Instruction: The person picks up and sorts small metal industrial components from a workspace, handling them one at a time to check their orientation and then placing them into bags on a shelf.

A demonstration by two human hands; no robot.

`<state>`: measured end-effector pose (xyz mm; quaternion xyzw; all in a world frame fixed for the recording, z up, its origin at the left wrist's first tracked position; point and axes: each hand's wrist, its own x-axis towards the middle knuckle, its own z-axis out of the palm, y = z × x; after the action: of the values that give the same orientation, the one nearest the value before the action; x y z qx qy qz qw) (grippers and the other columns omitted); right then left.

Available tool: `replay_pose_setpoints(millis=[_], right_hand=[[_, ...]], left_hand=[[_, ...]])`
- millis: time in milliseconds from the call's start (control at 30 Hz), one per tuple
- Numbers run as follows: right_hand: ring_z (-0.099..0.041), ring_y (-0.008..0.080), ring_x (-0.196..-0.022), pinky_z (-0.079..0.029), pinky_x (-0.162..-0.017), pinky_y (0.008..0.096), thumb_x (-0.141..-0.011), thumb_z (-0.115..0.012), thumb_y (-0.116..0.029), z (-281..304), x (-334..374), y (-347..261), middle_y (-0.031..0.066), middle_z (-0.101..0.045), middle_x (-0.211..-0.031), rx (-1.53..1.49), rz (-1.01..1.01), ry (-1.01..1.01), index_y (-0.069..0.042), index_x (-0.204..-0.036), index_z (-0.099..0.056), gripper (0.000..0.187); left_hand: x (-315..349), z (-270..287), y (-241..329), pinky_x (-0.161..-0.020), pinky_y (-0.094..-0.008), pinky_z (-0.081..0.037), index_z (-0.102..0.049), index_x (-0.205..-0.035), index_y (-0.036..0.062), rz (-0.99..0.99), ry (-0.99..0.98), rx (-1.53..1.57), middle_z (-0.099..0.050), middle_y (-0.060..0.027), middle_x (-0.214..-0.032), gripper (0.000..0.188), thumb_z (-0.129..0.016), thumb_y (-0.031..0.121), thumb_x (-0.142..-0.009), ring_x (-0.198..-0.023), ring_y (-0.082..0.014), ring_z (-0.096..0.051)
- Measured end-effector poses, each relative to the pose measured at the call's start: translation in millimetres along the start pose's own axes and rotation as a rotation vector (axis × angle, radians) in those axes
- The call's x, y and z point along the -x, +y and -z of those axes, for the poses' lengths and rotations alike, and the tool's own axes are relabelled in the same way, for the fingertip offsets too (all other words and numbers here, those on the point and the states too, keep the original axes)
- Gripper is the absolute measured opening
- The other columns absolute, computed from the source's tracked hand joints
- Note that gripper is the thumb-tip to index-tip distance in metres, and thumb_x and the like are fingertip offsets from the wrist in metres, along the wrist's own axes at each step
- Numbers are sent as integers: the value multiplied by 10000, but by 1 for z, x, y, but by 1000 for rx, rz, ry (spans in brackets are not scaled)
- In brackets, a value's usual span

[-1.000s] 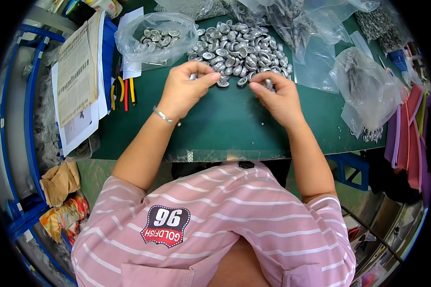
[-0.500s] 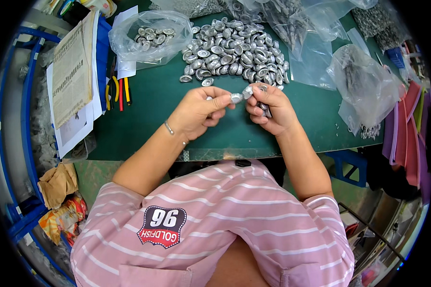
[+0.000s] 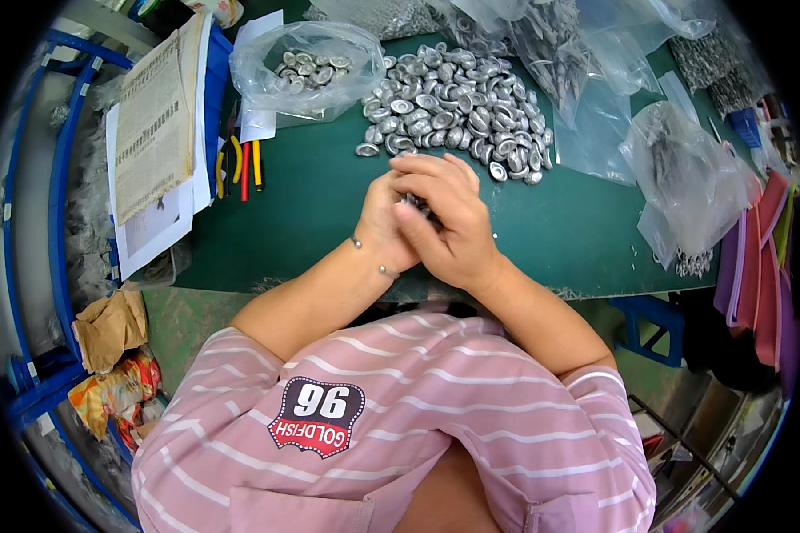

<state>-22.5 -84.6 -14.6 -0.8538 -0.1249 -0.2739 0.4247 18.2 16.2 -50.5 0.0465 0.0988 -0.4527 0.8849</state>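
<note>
My left hand [image 3: 384,218] and my right hand [image 3: 460,222] are cupped together over the near part of the green table. Between the palms several small silvery oval metal pieces [image 3: 420,206] show through the gap by the right thumb. The right fingers lie across the left hand and hide most of what is held. Just beyond the fingertips spreads a large heap of dished oval metal pieces [image 3: 458,107], some lying hollow side up. A transparent plastic bag [image 3: 360,62] at the far left holds more of them.
Left of the hands lie pliers with yellow handles [image 3: 237,160], a red pen-like tool [image 3: 245,173] and papers [image 3: 151,115] beside blue shelving [image 3: 53,195]. Crumpled plastic bags [image 3: 680,169] sit at the right. Coloured strips [image 3: 756,249] hang past the right edge, near a blue stool [image 3: 649,324].
My hands were apart, each pinching a metal piece, with more in the right fingers. They have come together and now enclose the pieces. The view has shifted slightly.
</note>
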Motion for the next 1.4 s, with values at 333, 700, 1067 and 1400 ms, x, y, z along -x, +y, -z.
replay_pose_setpoints(millis=[333,700,1067,1400], right_hand=[[-549,325,-761,-459,-681,383,-724,-656,-33,-6,-4,45,134,-558,-802,206,-56,-165,-4,-815,-602,110],[-627,168,-769,-528,-672,250,-827,-600,-10,37,5,41,122,-643,-909,-1028,-1008,-205,40,-967,-613,149],[-561,351,-729,-479,-623,418,-760,-617,-61,-9,-8,60,134,-547,-871,124,-82,-248,-69,-933,-614,173],[-489,101,-597,-381,-499,227,-826,-622,-96,65,4,54,36,-557,-714,-1537,-888,68,-17,-939,-579,145]], left_hand=[[-10,-105,128,-762,-414,-484,-528,-1000,31,-763,466,-355,-549,-165,-1023,171,-490,149,-882,-904,-301,-541],[-10,-73,102,-755,-298,-470,-541,-1043,-58,-1066,450,-1292,-592,-111,-1006,250,-580,64,-828,-854,-164,-563],[6,0,59,-600,-331,-466,-586,-807,1,-801,165,-2378,-558,-103,-753,173,-710,53,-698,-649,-241,-567],[24,-14,51,-649,-249,-515,-548,-1043,-16,-99,240,-897,-614,-81,-874,213,-560,7,-832,-709,-131,-599]])
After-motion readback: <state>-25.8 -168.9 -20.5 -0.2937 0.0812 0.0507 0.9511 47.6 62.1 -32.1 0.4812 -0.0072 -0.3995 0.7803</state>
